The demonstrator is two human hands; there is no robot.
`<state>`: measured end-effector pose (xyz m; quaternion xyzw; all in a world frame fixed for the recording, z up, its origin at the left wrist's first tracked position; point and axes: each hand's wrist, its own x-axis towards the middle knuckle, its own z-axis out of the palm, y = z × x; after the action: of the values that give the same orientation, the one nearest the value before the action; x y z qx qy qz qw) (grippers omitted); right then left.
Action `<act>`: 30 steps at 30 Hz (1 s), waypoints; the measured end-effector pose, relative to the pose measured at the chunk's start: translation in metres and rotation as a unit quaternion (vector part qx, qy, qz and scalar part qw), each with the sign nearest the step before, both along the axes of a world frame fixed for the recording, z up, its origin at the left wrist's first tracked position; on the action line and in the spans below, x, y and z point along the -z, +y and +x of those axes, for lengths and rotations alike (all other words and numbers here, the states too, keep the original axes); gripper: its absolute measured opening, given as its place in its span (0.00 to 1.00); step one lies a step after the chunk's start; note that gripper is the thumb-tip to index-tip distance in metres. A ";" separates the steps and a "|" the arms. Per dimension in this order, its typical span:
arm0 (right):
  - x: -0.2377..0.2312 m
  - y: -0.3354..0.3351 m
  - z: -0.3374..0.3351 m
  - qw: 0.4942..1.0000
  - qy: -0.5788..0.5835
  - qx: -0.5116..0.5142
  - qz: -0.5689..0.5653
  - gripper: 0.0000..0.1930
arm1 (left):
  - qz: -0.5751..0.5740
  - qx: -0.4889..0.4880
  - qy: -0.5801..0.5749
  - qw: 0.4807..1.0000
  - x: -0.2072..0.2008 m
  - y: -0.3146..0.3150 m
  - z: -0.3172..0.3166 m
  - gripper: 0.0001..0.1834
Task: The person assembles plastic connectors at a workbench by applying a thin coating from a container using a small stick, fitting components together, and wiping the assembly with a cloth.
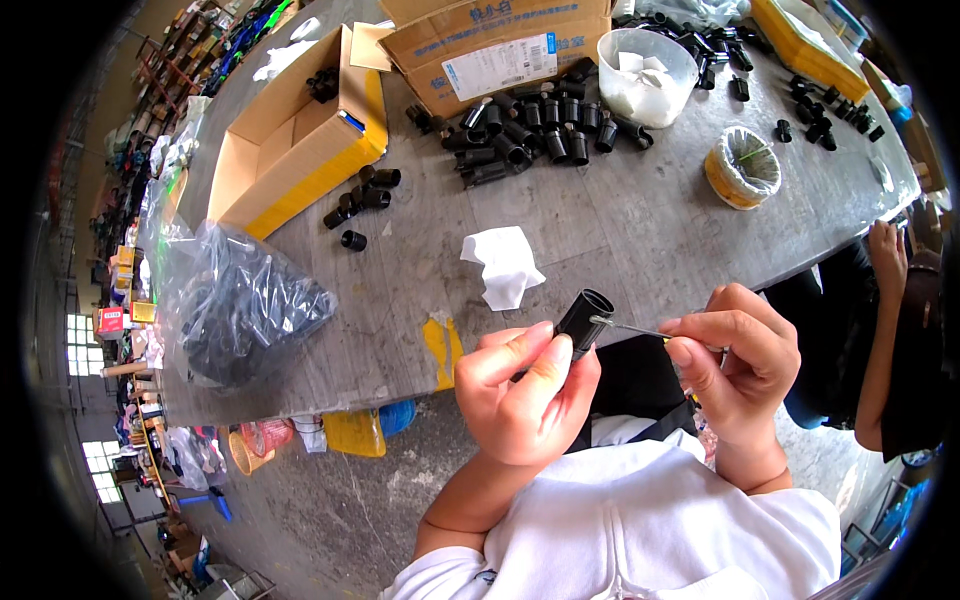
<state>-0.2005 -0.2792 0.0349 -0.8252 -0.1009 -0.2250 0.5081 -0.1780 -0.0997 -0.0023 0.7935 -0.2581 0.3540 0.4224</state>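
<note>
My left hand (523, 398) is closed around a black plastic tube (580, 322), held tilted above the table's near edge with its open end up. Between the fingertips of my right hand (738, 360) is a thin metal rod (637, 328). Its tip meets the side of the tube just below the rim; whether it goes into the wall I cannot tell. A crumpled white cloth or tissue (503, 266) lies on the grey table (400, 290) just beyond my left hand.
Black tubes (540, 125) cluster before a cardboard box (500, 50). An open box (290, 140) and a clear bag of black parts (245, 305) stand left. A white tub (647, 78) and a lined yellow container (742, 167) are farther right. Another person's arm (880, 330) shows at the right.
</note>
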 end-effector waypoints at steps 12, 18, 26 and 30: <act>-0.005 0.006 -0.004 0.997 0.043 -0.015 0.066 0.06 | 0.035 0.022 -0.051 0.998 0.010 0.009 -0.008 0.31; -0.012 0.015 -0.003 1.000 0.009 0.009 -0.004 0.07 | 0.092 0.022 -0.100 0.990 0.003 0.009 -0.006 0.29; -0.014 0.011 -0.009 0.996 -0.009 0.031 -0.082 0.08 | 0.046 0.001 -0.154 0.987 0.008 0.010 0.003 0.15; -0.011 0.009 -0.009 0.997 -0.003 0.034 -0.071 0.08 | 0.032 0.009 -0.028 0.999 0.002 0.011 -0.004 0.29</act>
<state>-0.2098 -0.2699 0.0459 -0.8612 -0.0902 -0.2373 0.4404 -0.1821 -0.0888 -0.0046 0.7939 -0.2880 0.3644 0.3925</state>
